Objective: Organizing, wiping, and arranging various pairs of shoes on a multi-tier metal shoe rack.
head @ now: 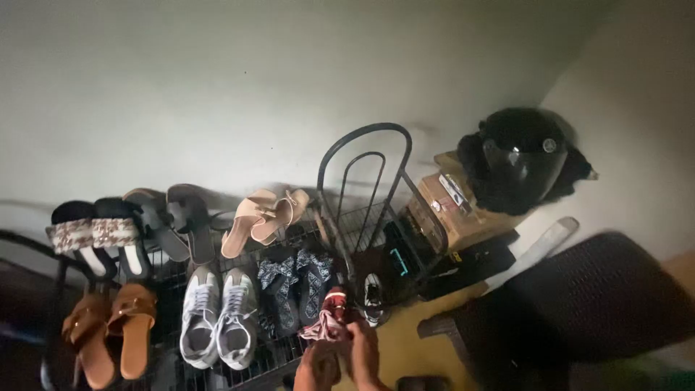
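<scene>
At the bottom centre both my hands meet on a red and pink patterned sandal (329, 316) at the front edge of a black wire shoe rack (279, 356). My left hand (316, 368) grips it from below left. My right hand (364, 352) holds it from the right. Just beside them lie a pair of dark blue patterned sandals (297, 284) and a pair of grey sneakers (217, 316). A black and white shoe (373, 297) sits to the right of the held sandal.
The rack also carries tan sandals (108, 326), beaded black slides (98, 235), grey slides (174, 221) and pink heeled sandals (264, 216). The rack's arched end frame (365, 170) rises in the middle. A black helmet (521, 159) rests on stacked boxes (452, 206). A dark wicker chair (579, 304) stands at right.
</scene>
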